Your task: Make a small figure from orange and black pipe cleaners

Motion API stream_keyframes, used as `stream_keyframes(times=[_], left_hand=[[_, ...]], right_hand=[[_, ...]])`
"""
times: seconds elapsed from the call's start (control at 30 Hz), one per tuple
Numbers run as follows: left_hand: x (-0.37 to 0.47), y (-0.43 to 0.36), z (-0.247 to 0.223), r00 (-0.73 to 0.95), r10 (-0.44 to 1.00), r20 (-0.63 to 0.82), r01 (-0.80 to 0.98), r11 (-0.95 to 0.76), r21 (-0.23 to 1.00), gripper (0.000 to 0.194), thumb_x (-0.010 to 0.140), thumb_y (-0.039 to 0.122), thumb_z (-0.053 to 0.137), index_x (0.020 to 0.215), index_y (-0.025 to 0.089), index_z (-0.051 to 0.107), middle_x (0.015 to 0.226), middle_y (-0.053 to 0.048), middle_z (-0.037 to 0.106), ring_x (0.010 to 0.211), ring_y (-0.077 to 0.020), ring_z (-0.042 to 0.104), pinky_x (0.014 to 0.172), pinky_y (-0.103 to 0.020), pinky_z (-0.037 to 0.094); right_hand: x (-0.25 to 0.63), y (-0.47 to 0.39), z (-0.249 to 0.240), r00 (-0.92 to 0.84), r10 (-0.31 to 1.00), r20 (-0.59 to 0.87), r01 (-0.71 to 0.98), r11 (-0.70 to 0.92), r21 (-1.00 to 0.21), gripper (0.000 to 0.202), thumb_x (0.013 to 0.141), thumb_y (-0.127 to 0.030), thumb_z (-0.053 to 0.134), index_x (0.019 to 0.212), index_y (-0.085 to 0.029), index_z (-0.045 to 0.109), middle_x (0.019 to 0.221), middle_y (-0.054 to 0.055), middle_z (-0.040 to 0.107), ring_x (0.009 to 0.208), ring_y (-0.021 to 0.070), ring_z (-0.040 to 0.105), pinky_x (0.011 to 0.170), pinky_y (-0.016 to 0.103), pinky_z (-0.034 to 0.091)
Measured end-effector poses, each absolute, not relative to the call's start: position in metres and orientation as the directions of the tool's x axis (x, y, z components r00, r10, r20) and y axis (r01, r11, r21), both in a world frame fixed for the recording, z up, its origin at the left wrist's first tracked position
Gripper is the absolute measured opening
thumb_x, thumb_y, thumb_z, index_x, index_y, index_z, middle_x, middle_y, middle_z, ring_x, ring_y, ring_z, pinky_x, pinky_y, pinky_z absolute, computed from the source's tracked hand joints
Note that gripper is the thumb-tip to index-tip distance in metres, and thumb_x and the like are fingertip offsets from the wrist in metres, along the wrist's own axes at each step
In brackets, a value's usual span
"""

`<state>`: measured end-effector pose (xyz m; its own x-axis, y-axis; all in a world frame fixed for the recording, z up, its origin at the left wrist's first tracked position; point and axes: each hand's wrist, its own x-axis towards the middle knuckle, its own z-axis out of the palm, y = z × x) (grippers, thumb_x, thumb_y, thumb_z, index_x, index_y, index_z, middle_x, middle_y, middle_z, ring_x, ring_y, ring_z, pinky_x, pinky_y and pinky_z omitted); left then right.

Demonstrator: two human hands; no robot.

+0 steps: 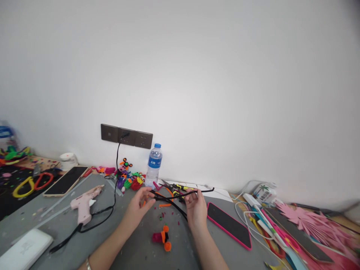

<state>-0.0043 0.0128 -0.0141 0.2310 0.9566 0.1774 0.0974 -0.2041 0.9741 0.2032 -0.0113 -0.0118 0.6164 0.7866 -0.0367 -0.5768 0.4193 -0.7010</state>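
Observation:
A bent black pipe cleaner [180, 195] stretches between my two hands above the grey mat. My right hand [196, 210] pinches it near the middle, its hooked end sticking out to the right. At the other end, my left hand [140, 205] has thumb and fingertips closed around it. More black strands [180, 210] run behind and below, partly hidden by my right hand. On the mat between my forearms lies a small magenta and orange pipe-cleaner figure [161, 237]. Orange pipe-cleaner pieces [168, 195] and yellow-handled pliers [180, 186] lie just beyond my hands.
Left of my hands, a pink glue gun [83, 208] trails a black cord to the wall socket [126, 136]. A water bottle [154, 165] stands near several colourful figures [131, 180]. To the right lie a pink-cased phone [229, 225], white cables and pink paper [312, 225].

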Motion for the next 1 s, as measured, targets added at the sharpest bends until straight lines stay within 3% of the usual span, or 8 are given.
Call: stream_keyframes(times=[0.1,0.3,0.57,0.73,0.87,1.0], left_hand=[[-0.005,0.012,-0.008,0.279,0.953,0.120,0.008,-0.127,0.992,0.035,0.070,0.043,0.067,0.094,0.018,0.062,0.086,-0.006,0.067,0.082,-0.0219,0.063,0.072,-0.031,0.049],[-0.001,0.005,-0.001,0.314,0.945,0.088,-0.121,-0.052,0.991,0.031,0.064,0.036,0.076,0.086,0.018,0.064,0.092,-0.006,0.068,0.095,-0.0223,0.062,0.084,-0.031,0.048],[0.001,0.006,-0.001,0.248,0.966,0.079,-0.223,-0.023,0.975,0.028,0.061,0.036,0.078,0.076,0.017,0.065,0.076,-0.001,0.065,0.074,-0.0168,0.060,0.068,-0.026,0.049],[0.002,0.002,0.005,0.250,0.968,0.017,-0.333,0.069,0.940,0.031,0.057,0.033,0.083,0.076,0.017,0.066,0.078,-0.001,0.066,0.071,-0.0142,0.060,0.068,-0.025,0.050],[0.002,0.000,0.008,0.262,0.965,-0.031,-0.442,0.149,0.885,0.033,0.055,0.033,0.085,0.076,0.016,0.066,0.076,0.000,0.067,0.069,-0.0132,0.062,0.071,-0.026,0.052],[0.002,0.001,0.007,0.325,0.945,-0.025,-0.465,0.183,0.867,0.030,0.063,0.037,0.081,0.077,0.015,0.067,0.079,-0.004,0.068,0.072,-0.0153,0.063,0.068,-0.027,0.052]], right_hand=[[0.204,-0.011,-0.014,0.600,0.798,-0.052,-0.585,0.394,-0.709,0.026,0.072,-0.041,0.065,0.079,-0.021,0.050,0.063,-0.004,0.064,0.045,0.0088,0.053,0.049,0.021,0.045],[0.203,-0.009,-0.016,0.513,0.859,-0.008,-0.599,0.351,-0.720,0.025,0.073,-0.041,0.066,0.076,-0.022,0.051,0.059,-0.007,0.057,0.045,0.0080,0.049,0.050,0.022,0.046],[0.178,-0.012,-0.013,0.274,0.960,0.064,-0.565,0.214,-0.797,0.031,0.065,-0.034,0.080,0.087,-0.021,0.062,0.076,-0.001,0.062,0.061,0.0115,0.056,0.058,0.024,0.047],[0.165,-0.019,-0.012,0.056,0.988,0.143,-0.526,0.150,-0.837,0.024,0.069,-0.033,0.078,0.082,-0.020,0.063,0.074,-0.001,0.061,0.064,0.0119,0.056,0.064,0.025,0.047],[0.159,-0.023,-0.010,-0.010,0.987,0.158,-0.487,0.133,-0.863,0.022,0.066,-0.030,0.079,0.078,-0.019,0.063,0.075,-0.001,0.061,0.067,0.0125,0.057,0.067,0.025,0.046],[0.156,-0.026,-0.007,-0.054,0.988,0.144,-0.457,0.104,-0.883,0.024,0.064,-0.029,0.080,0.077,-0.019,0.063,0.076,-0.001,0.062,0.067,0.0134,0.058,0.068,0.026,0.046]])
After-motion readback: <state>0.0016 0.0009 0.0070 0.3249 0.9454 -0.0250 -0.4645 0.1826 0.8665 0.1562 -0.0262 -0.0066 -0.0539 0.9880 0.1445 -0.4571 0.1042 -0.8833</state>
